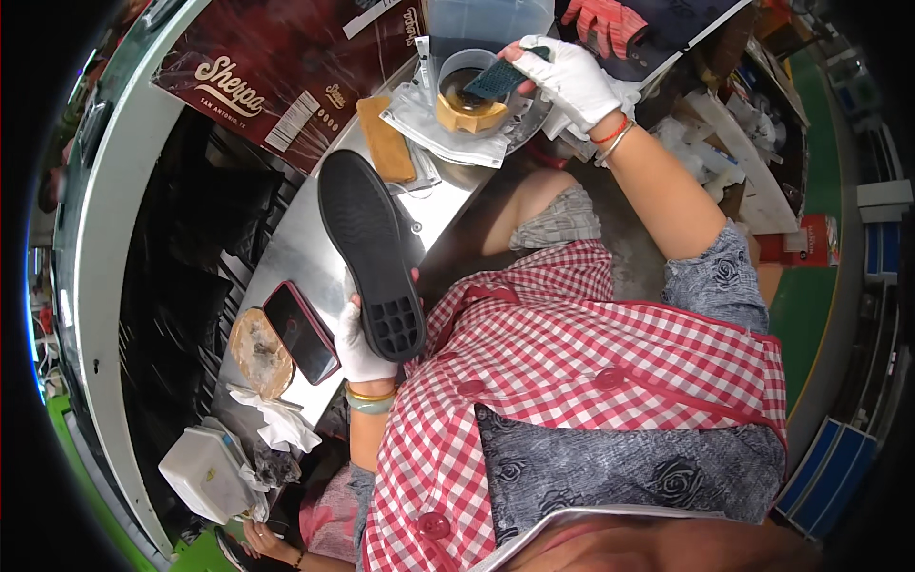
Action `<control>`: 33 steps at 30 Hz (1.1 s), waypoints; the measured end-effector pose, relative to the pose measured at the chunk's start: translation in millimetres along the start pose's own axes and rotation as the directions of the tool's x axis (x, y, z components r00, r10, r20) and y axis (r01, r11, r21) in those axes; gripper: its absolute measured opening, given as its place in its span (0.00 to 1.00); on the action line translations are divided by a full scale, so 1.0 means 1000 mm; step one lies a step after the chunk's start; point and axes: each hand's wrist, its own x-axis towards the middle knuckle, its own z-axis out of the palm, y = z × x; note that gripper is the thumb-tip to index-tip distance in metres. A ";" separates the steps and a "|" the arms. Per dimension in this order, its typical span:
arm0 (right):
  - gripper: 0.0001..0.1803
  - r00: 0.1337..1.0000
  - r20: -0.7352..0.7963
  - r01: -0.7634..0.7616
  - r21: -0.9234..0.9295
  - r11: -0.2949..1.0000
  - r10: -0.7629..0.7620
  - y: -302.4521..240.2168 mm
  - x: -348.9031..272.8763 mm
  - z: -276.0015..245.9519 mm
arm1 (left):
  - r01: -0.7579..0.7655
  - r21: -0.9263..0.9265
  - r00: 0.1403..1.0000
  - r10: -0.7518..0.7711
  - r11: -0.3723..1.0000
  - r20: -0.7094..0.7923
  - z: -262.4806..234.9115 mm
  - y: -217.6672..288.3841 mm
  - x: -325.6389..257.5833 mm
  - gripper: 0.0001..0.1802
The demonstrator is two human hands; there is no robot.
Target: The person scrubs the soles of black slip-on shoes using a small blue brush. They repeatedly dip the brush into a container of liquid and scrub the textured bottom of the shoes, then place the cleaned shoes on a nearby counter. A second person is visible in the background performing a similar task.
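Observation:
My left hand (360, 348), in a white fingerless glove, grips a black shoe sole (367, 234) near its heel end. The sole stands lengthwise over the metal bench, its ridged tread and the square hollows of its heel facing up. My right hand (577, 86), gloved the same way, pinches a dark green textured pad (505, 76) between bare fingertips. The pad hangs over the mouth of a translucent cup (483, 63) with dark liquid inside. A yellowish-brown piece (474, 120) wraps the cup's near side. Whether the pad touches the liquid is hidden.
On the metal bench (286, 253) lie a brown block (385, 143), white bags (453, 138), a phone (301, 334), a round wrapped item (260, 351) and crumpled tissue (276, 418). A dark red box (276, 57) and pink glove (610, 24) lie beyond. Another person's hand (270, 541) shows lower left.

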 end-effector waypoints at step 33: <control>0.13 0.967 0.212 -0.233 0.493 0.838 0.144 -0.046 -0.085 0.105 | -0.093 0.005 0.995 0.093 0.996 -0.029 0.007 -0.004 0.009 0.46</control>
